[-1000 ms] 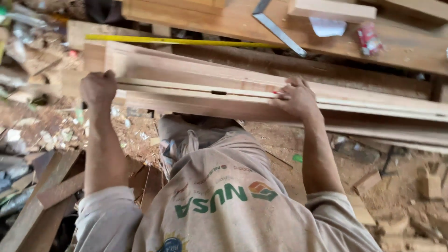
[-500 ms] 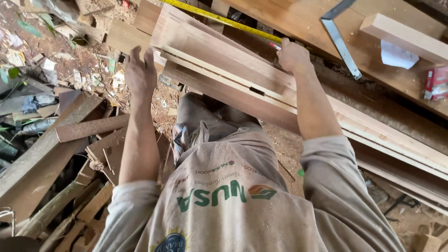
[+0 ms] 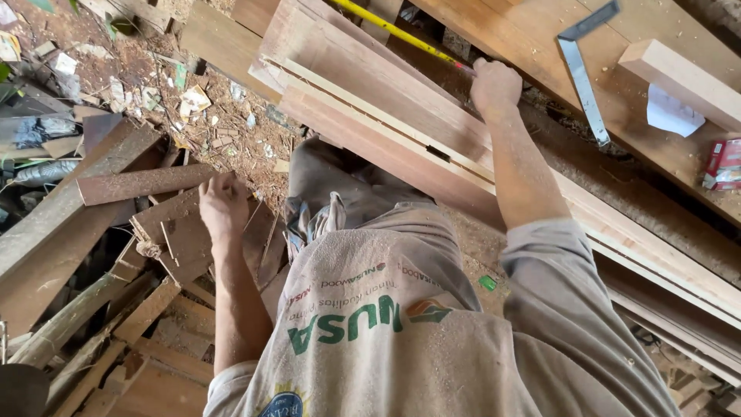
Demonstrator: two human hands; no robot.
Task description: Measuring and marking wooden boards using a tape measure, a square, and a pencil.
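My right hand is closed in a fist on the far edge of a stack of long pale planks. A small red pencil tip pokes out of the fist. The planks run diagonally from upper left to lower right, and a dark slot shows on their near edge. My left hand hangs away from the planks with loosely curled fingers and holds nothing. It is just above some brown scrap boards. A yellow tape measure blade lies along the planks' far side.
A metal try square, a wood block, white paper and a red packet lie on the wide boards behind. Scrap timber piles up at the left. Sawdust and litter cover the ground.
My left hand has let go of the planks' left end and dropped down toward the scrap boards. My right hand has stayed at the planks' far edge, and the view has tilted.
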